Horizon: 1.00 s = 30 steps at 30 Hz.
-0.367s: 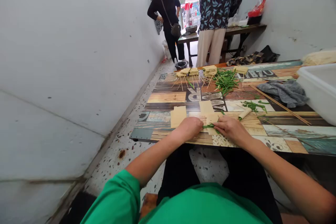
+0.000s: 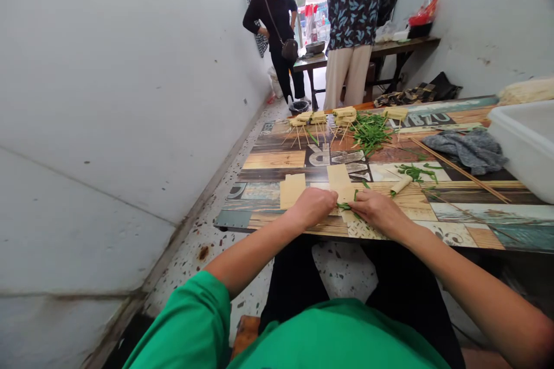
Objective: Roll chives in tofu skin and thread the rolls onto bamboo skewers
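Observation:
A pale yellow tofu-skin sheet [image 2: 340,177] lies on the patterned table, running toward me between my hands. Across its near part is a small bunch of cut green chives [image 2: 344,206]. My left hand [image 2: 318,206] is closed on the bunch's left end, its fingertips curled and partly hidden. At the other end, my right hand [image 2: 375,211] pinches the chives between thumb and fingers. More tofu-skin sheets [image 2: 292,190] lie to the left of my left hand. Beyond my right hand rests a rolled tofu skin [image 2: 401,185] with green ends showing.
Skewered tofu rolls [image 2: 345,115] sit at the table's far side beside a pile of chives [image 2: 371,134]. To the right are long wooden sticks [image 2: 461,172], a grey cloth [image 2: 467,151] and a white tub [image 2: 526,147]. Two people stand beyond the table.
Both hands stay at the chives, with only slight finger movement. The sheet's near part, which showed a separate raised edge before, now looks flatter and continuous with the rest.

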Each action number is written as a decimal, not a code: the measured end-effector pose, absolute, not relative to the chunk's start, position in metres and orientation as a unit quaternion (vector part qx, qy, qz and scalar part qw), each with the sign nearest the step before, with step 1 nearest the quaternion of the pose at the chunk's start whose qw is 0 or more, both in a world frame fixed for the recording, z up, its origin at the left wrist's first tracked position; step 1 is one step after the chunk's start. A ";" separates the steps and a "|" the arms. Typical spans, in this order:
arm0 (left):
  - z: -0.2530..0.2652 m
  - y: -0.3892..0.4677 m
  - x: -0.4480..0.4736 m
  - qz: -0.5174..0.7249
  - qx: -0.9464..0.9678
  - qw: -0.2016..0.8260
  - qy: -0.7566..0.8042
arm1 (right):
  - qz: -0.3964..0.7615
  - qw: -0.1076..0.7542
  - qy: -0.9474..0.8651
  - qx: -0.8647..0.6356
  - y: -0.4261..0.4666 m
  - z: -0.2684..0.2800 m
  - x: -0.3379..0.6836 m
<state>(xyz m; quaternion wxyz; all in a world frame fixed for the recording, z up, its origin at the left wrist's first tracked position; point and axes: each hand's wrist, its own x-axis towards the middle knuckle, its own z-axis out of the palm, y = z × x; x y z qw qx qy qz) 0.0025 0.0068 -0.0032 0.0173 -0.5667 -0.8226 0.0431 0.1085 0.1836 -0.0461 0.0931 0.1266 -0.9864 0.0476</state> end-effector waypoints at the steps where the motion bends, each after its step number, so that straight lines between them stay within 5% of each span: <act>1: -0.003 0.010 0.002 0.051 -0.564 0.015 -0.824 | 0.043 0.086 -0.988 0.122 0.183 -0.045 0.109; 19: -0.020 0.031 0.002 -0.191 -0.629 -0.059 -0.751 | 0.086 0.025 -0.995 0.041 0.172 -0.031 0.113; 30: -0.035 0.017 0.015 -0.192 -0.607 0.006 -0.772 | 0.340 0.073 -0.938 -0.010 0.206 -0.022 0.119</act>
